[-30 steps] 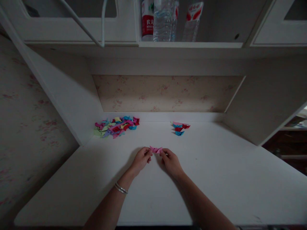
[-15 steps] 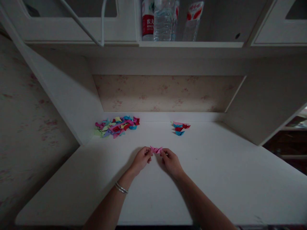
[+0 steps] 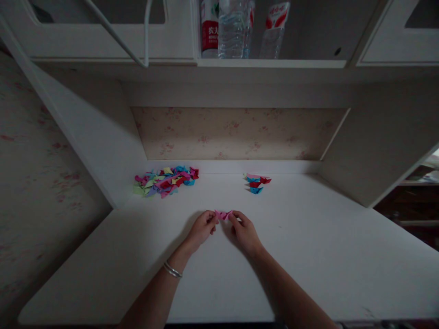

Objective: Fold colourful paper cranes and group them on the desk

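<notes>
Between my two hands is a small piece of pink folded paper (image 3: 223,215), held just over the white desk. My left hand (image 3: 204,225) pinches its left end, and my right hand (image 3: 244,230) pinches its right end. Fingertips cover both ends of the paper. Toward the back left lies a pile of folded papers (image 3: 168,182) in pink, red, blue, green, yellow and purple. Farther right, a smaller group of folded papers (image 3: 255,183) in red, blue and pink rests in a short column.
The white desk (image 3: 325,256) runs back to a wallpapered panel (image 3: 226,132), with side boards at left and right. Overhead, a cabinet shelf (image 3: 274,64) holds several plastic bottles (image 3: 233,32). A white cable (image 3: 116,34) hangs in front of the cabinet.
Both hands keep their pinch on the pink folded paper, almost still. The whole view has shifted very slightly; the paper piles stay where they were.
</notes>
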Action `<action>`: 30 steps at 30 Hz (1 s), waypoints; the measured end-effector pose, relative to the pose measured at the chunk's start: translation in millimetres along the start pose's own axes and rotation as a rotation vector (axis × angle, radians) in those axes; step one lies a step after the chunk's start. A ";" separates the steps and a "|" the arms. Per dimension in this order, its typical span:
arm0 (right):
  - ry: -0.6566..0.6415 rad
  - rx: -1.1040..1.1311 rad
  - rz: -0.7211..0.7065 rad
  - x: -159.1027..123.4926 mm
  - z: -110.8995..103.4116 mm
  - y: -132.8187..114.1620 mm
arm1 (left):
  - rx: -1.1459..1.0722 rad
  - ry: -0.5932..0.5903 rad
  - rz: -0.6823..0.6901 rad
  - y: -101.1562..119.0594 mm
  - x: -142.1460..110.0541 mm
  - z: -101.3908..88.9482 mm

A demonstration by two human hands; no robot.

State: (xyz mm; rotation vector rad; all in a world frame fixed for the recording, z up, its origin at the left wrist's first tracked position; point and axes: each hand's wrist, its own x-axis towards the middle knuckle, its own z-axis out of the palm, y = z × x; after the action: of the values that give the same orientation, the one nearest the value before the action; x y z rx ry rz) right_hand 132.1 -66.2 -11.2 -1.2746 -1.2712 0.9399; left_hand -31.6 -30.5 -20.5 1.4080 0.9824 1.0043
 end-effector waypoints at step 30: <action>0.358 -0.155 0.052 145.6 -224.9 24.1 | 0.207 -0.044 -0.045 4.4 -1.3 4.9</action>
State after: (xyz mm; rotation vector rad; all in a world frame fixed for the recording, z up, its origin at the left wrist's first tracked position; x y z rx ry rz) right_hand 374.5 47.3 16.0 -1.5252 -1.0472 0.6214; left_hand -27.1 -33.4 -16.4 1.5637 1.1047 0.8537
